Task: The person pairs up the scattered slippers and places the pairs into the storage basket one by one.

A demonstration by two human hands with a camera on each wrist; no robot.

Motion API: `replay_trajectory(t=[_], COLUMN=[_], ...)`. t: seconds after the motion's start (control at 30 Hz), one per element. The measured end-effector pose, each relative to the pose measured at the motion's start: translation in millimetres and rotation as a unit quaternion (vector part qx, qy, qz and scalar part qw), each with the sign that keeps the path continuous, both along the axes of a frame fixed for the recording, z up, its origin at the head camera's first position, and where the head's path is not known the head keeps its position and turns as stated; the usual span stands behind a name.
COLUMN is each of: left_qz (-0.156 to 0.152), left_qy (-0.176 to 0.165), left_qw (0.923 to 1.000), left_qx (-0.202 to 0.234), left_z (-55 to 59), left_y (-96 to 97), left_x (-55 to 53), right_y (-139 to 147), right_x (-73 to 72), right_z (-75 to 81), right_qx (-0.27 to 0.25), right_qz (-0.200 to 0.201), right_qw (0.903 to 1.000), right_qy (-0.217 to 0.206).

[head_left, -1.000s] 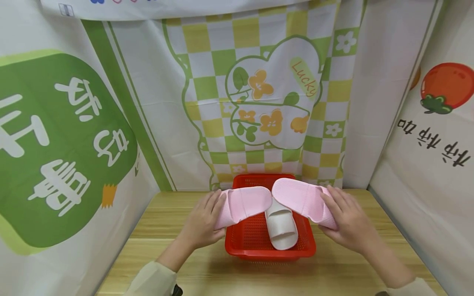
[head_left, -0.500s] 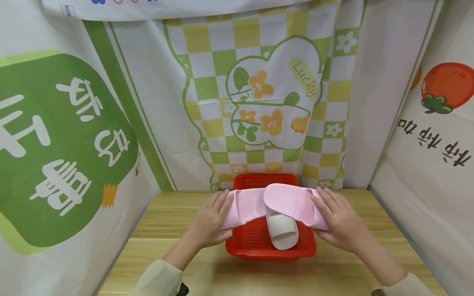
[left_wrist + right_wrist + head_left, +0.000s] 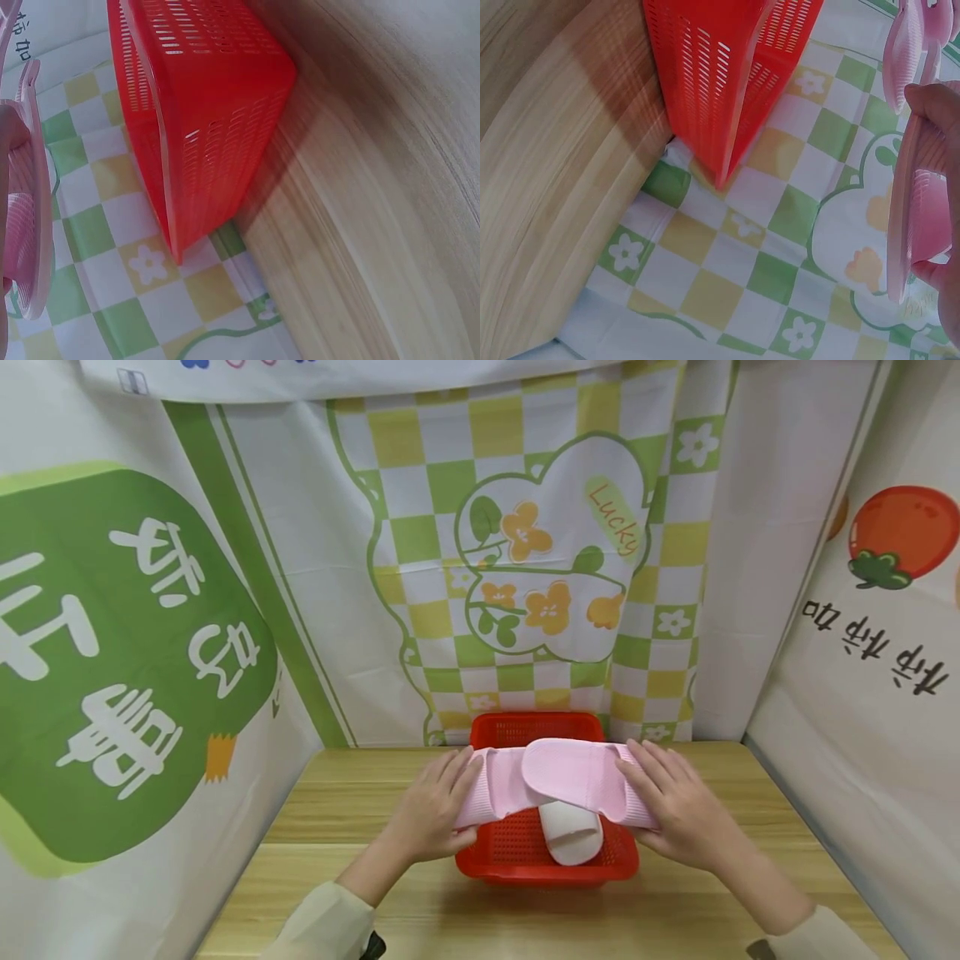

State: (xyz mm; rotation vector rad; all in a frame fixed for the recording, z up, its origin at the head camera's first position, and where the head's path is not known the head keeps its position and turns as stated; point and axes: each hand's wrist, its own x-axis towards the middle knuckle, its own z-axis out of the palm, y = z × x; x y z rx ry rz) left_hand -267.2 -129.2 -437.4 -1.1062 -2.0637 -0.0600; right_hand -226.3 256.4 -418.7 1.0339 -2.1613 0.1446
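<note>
Above a red basket [image 3: 547,878], two pink slippers are held sideways with their heel ends overlapping. My left hand [image 3: 433,806] grips the left pink slipper [image 3: 510,781] by its ribbed strap, fingers on top and thumb beneath. The right pink slipper [image 3: 573,768] lies in front of the other, its strap gripped by my right hand [image 3: 682,810]. Inside the basket lies a white slipper [image 3: 572,835], its upper part hidden behind the pink pair. In the right wrist view, the thumb and a fingertip curl round the edge of a pink slipper [image 3: 901,217].
The basket stands on a wooden table [image 3: 360,802], near the back wall. A checkered cloth [image 3: 420,539] hangs behind it. Printed cloth walls, one with a green patch [image 3: 225,568] and one with a red fruit [image 3: 903,535], close in both sides.
My hands have come closer together with the pink slippers. Their heel ends, at first only meeting, now overlap and cover more of the white slipper. Both slippers are slightly lower in view.
</note>
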Motion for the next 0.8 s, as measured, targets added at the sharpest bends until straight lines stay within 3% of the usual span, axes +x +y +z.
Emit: replay_trajectory(t=[0.47, 0.8], left_qz=[-0.001, -0.034], left_qy=[-0.014, 0.0], left_qw=[0.9996, 0.999], left_qx=[-0.024, -0.028], left_z=[-0.4, -3.1], left_y=[8.0, 10.4], left_x=[2.3, 1.3], right_y=[-10, -14], right_x=[-0.7, -1.7], right_z=[1.9, -0.8], right_qx=[0.032, 0.05], right_qz=[0.013, 0.03], right_qw=[0.9994, 0.9981], right_qy=[0.006, 0.02])
